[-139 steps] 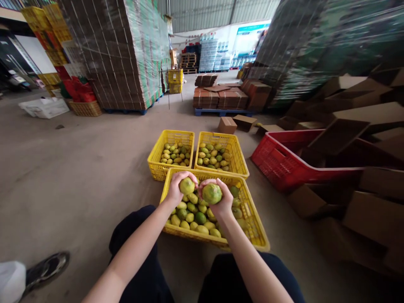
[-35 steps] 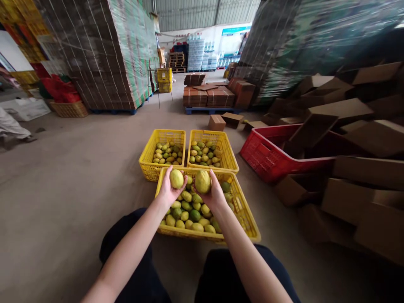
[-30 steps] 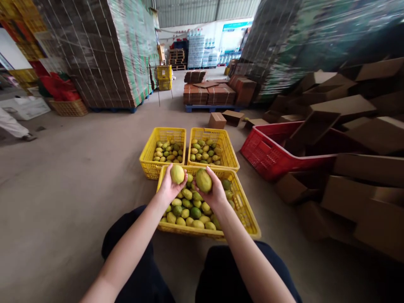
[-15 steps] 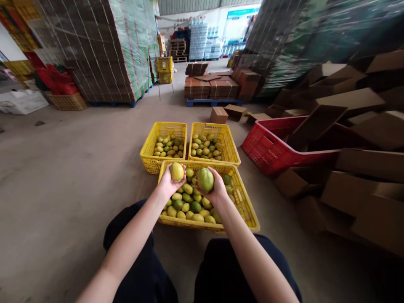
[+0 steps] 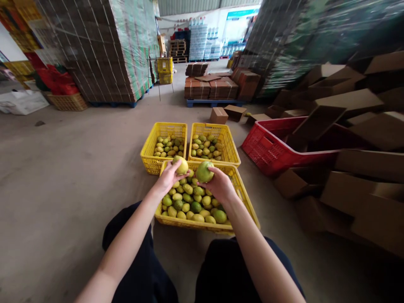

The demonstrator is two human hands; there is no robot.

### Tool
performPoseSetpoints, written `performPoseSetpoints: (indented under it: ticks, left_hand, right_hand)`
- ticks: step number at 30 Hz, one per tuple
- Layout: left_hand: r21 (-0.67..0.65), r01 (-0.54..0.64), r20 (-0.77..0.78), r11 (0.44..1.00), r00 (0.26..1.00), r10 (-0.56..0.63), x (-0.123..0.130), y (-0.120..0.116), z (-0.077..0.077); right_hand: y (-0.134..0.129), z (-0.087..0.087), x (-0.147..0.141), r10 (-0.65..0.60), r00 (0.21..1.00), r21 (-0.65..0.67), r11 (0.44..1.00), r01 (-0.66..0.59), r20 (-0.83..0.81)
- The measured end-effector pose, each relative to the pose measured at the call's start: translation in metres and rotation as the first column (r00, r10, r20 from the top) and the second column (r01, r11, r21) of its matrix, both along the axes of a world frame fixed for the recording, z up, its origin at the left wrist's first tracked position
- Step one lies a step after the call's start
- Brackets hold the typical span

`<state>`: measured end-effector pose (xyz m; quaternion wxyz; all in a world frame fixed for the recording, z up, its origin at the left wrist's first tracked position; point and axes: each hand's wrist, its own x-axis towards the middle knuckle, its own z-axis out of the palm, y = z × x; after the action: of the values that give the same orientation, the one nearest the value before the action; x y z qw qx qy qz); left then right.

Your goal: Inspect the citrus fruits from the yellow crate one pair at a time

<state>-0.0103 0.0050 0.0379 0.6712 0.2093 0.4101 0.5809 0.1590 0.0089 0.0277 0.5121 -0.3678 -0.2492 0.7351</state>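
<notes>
My left hand (image 5: 166, 180) holds a yellow lemon (image 5: 181, 166), thumb on top and fingers below. Beside it my right hand (image 5: 220, 184) grips a larger, greener lemon (image 5: 203, 173) between thumb and fingers. Both fruits are above the far part of a yellow plastic crate (image 5: 248, 204), a small gap between them. Inside this crate lie many yellow and green lemons (image 5: 195, 206), partly hidden by my hands and forearms. Just behind stand two more yellow crates, the left one (image 5: 147, 153) and the right one (image 5: 230, 141), each partly filled with lemons.
To the right are a red crate (image 5: 261, 147) and a heap of open cardboard boxes (image 5: 350, 189). Small cartons (image 5: 219, 115) lie on the floor ahead, before a blue pallet (image 5: 214, 102) of flattened cardboard. Tall wrapped stacks (image 5: 91, 50) rise on both sides.
Both hands have turned over, palms less upward, with thumbs now over the lemons. The left lemon has moved slightly right and up; the right one has risen a little.
</notes>
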Motion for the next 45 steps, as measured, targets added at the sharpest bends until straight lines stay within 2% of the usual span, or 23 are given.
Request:
performPoseSetpoints:
  ticks: [1, 2, 4, 6, 8, 10, 13, 15, 21, 23, 26, 29, 35, 37, 40, 42, 45]
  left_hand:
    - [0.076, -0.062, -0.072, 0.995, 0.995, 0.068, 0.0, -0.002, 0.0]
    - [0.159, -0.109, -0.13, 0.981, 0.983, 0.13, 0.001, -0.005, 0.0]
    - [0.296, -0.118, -0.205, 0.948, 0.961, 0.184, 0.001, -0.011, 0.002]
    - [0.369, -0.069, -0.255, 0.927, 0.951, 0.172, 0.001, -0.016, 0.003]
    - [0.422, -0.036, -0.298, 0.906, 0.938, 0.176, 0.001, -0.02, 0.006]
    - [0.45, -0.022, -0.315, 0.893, 0.931, 0.182, 0.001, -0.021, 0.008]
    - [0.411, -0.041, -0.247, 0.911, 0.957, 0.155, 0.001, -0.022, 0.01]
    - [0.384, -0.053, -0.201, 0.922, 0.969, 0.14, 0.001, -0.021, 0.011]
    - [0.398, -0.018, -0.197, 0.917, 0.975, 0.104, 0.001, -0.021, 0.01]
    - [0.46, 0.03, -0.27, 0.888, 0.957, 0.107, 0.0, -0.021, 0.009]
    - [0.566, 0.133, -0.436, 0.813, 0.886, 0.158, -0.003, -0.02, 0.006]
    - [0.569, 0.174, -0.52, 0.804, 0.833, 0.188, -0.006, -0.018, 0.004]
    - [0.471, 0.159, -0.537, 0.868, 0.832, 0.139, -0.01, -0.01, -0.002]
    - [0.398, 0.141, -0.499, 0.906, 0.862, 0.085, -0.012, -0.007, -0.006]
    - [0.257, 0.119, -0.353, 0.959, 0.935, -0.022, -0.015, -0.003, -0.011]
    - [0.168, 0.168, -0.255, 0.971, 0.959, -0.122, -0.016, -0.002, -0.014]
    - [0.015, 0.249, -0.169, 0.968, 0.955, -0.243, -0.015, -0.001, -0.017]
  right_hand:
    - [-0.001, -0.002, 0.0, -0.072, 0.994, 0.119, 0.991, 0.063, 0.08]
    - [-0.002, -0.004, -0.001, -0.168, 0.973, 0.255, 0.959, 0.123, 0.16]
    - [-0.005, -0.009, -0.001, -0.368, 0.882, 0.524, 0.834, 0.174, 0.294]
    - [-0.008, -0.013, -0.002, -0.517, 0.773, 0.71, 0.693, 0.126, 0.367]
    - [-0.01, -0.016, -0.002, -0.591, 0.703, 0.808, 0.587, 0.04, 0.395]
    - [-0.011, -0.018, -0.003, -0.616, 0.679, 0.854, 0.519, -0.032, 0.4]
    - [-0.01, -0.02, -0.006, -0.626, 0.679, 0.884, 0.462, -0.071, 0.382]
    - [-0.009, -0.02, -0.007, -0.629, 0.683, 0.89, 0.451, -0.068, 0.371]
    - [-0.009, -0.017, -0.009, -0.59, 0.717, 0.857, 0.514, -0.022, 0.372]
    - [-0.009, -0.018, -0.01, -0.576, 0.727, 0.858, 0.512, -0.036, 0.374]
    - [-0.009, -0.018, -0.01, -0.562, 0.743, 0.852, 0.523, -0.022, 0.364]
    - [-0.007, -0.015, -0.009, -0.513, 0.778, 0.798, 0.602, 0.026, 0.361]
    - [-0.004, -0.002, -0.003, -0.268, 0.897, 0.597, 0.802, 0.006, 0.352]
    - [-0.003, 0.001, -0.001, -0.22, 0.914, 0.543, 0.84, -0.001, 0.342]
    - [-0.003, 0.001, -0.001, -0.127, 0.935, 0.461, 0.886, -0.043, 0.332]
    - [-0.003, -0.002, -0.001, -0.057, 0.949, 0.375, 0.925, -0.066, 0.309]
    - [-0.001, -0.009, -0.005, 0.046, 0.969, 0.194, 0.976, -0.095, 0.243]
